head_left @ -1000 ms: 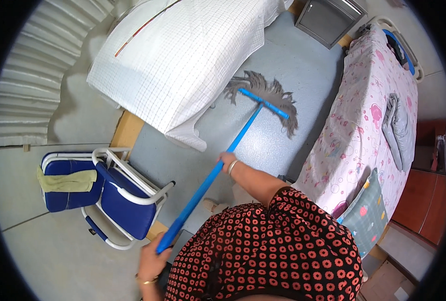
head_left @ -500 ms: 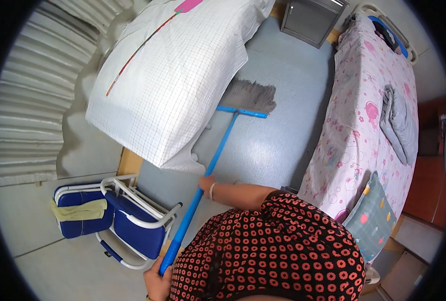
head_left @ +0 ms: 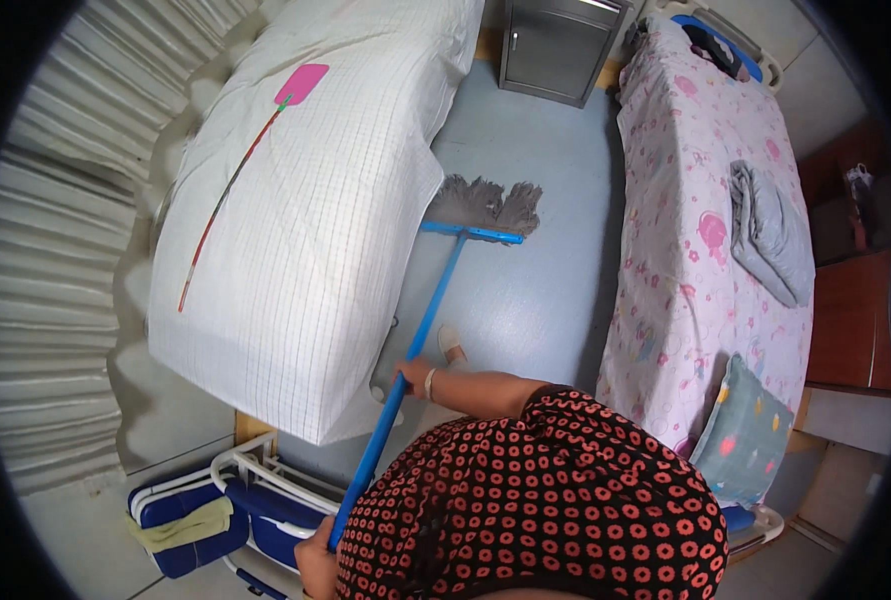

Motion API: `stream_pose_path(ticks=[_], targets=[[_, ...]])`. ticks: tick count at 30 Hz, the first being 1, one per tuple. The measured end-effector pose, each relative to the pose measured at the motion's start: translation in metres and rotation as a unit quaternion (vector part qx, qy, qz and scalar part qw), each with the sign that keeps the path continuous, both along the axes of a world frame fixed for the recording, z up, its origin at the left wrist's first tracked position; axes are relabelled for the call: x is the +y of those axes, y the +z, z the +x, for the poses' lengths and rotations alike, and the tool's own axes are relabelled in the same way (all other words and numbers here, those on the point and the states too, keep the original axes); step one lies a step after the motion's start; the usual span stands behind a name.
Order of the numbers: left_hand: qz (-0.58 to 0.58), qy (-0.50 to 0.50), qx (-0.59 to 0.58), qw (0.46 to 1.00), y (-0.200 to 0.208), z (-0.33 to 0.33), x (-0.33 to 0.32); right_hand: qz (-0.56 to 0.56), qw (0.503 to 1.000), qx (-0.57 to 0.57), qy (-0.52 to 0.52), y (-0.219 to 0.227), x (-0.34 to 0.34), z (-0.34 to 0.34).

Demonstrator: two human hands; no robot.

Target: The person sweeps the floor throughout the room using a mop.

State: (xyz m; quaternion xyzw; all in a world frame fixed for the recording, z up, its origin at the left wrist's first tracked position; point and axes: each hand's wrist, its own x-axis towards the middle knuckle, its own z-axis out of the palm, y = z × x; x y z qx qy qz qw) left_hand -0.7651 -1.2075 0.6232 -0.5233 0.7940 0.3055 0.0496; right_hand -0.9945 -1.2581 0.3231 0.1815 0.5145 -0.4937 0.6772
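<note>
A mop with a long blue handle (head_left: 435,300) slants across the space between two beds. Its wide head of grey strands (head_left: 490,208) lies flat on the floor, the left end next to the white-covered bed. My right hand (head_left: 417,376) is closed around the middle of the handle. Lower down, close to my body, my left hand (head_left: 315,560) grips the handle's near end; some of its fingers are hidden.
The white-covered bed (head_left: 295,220) stands on the left, with a pink fly swatter (head_left: 305,85) on it. A pink-patterned bed (head_left: 655,290) runs along the right. Far ahead is a grey cabinet (head_left: 555,50). Blue folding chairs (head_left: 190,545) stand near left. My foot (head_left: 452,345) shows beside the handle.
The beds, cabinet and chairs have slid down or leftward in the picture as my view moved ahead. My foot has come into sight. Both hands keep their hold on the mop.
</note>
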Motion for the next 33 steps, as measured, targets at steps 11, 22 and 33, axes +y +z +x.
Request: stream_pose_path(ticks=[11,22,33], targets=[[-0.006,-0.217,-0.062,0.974,-0.016,-0.192,-0.135,0.022,0.982,0.057,-0.182,-0.02,-0.051,-0.21],[-0.036,-0.351,-0.022,0.935,-0.038,-0.388,-0.152,0.061,0.945,0.064,-0.315,-0.017,-0.032,-0.402],[-0.045,-0.377,-0.025,0.925,-0.039,-0.62,-0.143,0.052,0.933,0.118,-0.335,-0.038,-0.009,-0.634]])
